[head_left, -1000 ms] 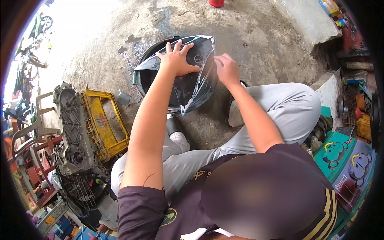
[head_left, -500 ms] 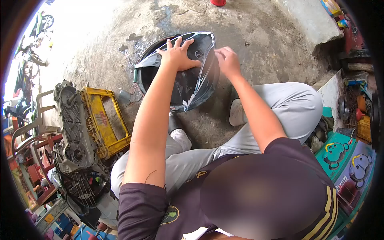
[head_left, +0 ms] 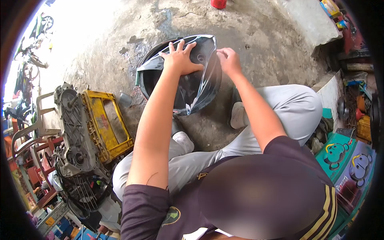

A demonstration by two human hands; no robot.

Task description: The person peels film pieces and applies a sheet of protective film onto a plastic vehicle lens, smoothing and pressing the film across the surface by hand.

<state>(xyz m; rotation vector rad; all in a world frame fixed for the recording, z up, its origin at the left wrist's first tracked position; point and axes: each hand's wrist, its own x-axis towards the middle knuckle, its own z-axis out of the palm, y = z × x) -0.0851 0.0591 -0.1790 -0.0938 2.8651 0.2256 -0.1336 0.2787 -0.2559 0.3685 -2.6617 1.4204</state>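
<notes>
Nearby stands a crate (head_left: 98, 114); left fingers (head_left: 180, 47) splay over black panel (head_left: 207, 48), right fingers (head_left: 223, 54) pinched.

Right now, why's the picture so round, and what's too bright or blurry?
Head view: probably a wide lens, black corners; glare whitens the floor at upper left; a blurry oval lies low, right of centre; the left hand looks fairly clear.

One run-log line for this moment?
left hand: spread on dark panel | right hand: at panel's right edge, grip unclear | yellow crate: left of panel
</notes>
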